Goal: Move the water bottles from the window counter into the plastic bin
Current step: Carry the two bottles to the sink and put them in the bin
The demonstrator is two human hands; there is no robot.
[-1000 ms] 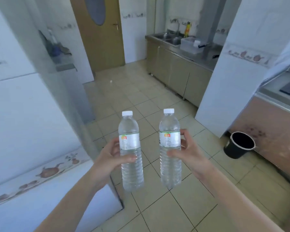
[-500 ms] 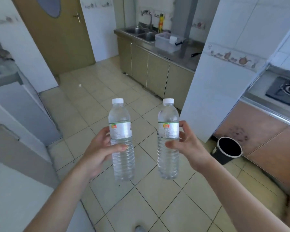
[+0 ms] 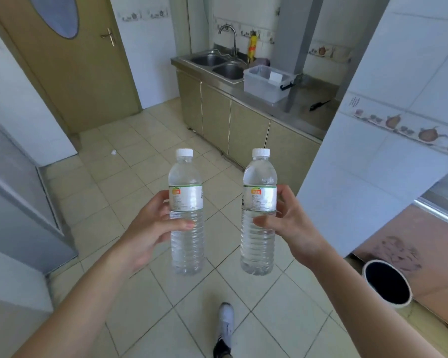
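I hold two clear water bottles with white caps upright over the tiled floor. My left hand (image 3: 150, 228) grips the left bottle (image 3: 186, 210) around its middle, below the label. My right hand (image 3: 291, 226) grips the right bottle (image 3: 259, 210) the same way. The two bottles are apart, side by side at chest height. The translucent plastic bin (image 3: 265, 85) with a blue latch stands on the steel counter beside the sink, far ahead and to the right. A white paper slip shows inside it.
A double steel sink (image 3: 220, 64) with a tap sits left of the bin. A tiled wall corner (image 3: 373, 156) juts in at right, with a black bucket (image 3: 386, 282) at its foot. A brown door (image 3: 70, 60) is at far left. My white shoe (image 3: 225, 329) is on the floor.
The view has swung right and moved forward; the counter with the bin is now closer and more central. Both hands keep the same hold on the bottles. My shoe has come into view.
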